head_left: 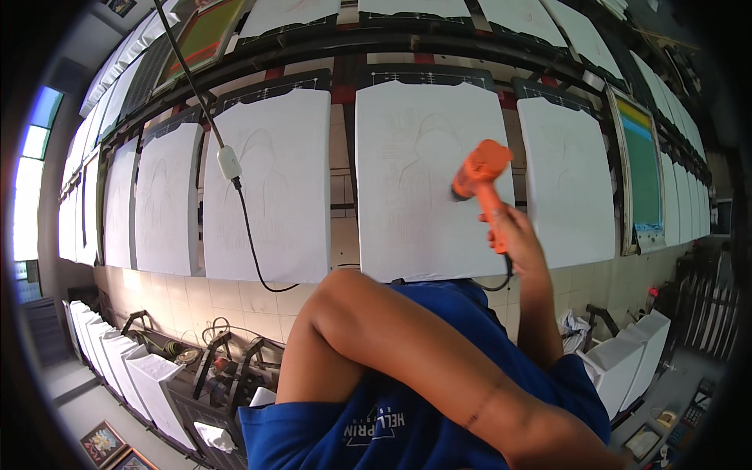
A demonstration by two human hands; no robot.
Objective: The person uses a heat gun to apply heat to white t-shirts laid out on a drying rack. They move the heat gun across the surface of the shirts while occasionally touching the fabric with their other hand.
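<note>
My right hand (pixel 513 233) is wrapped round the handle of an orange heat gun (pixel 487 166). Its dark nozzle points down and left over a white fabric-covered board (pixel 395 196), which bears a faint outline of a hooded figure. A black cord leaves the handle's lower end. My left arm is bent, with the forearm lying across my blue shirt toward the lower right. There my left hand (pixel 568 440) runs into the dark picture edge, its fingers hidden. Whether it holds anything cannot be seen.
More white boards, such as one to the left (pixel 266 188) and one to the right (pixel 568 180), stand in rows on a dark frame. A cable with a white connector (pixel 229 163) hangs at the left. A framed screen (pixel 644 168) stands at the right. Behind me are further boards (pixel 157 384).
</note>
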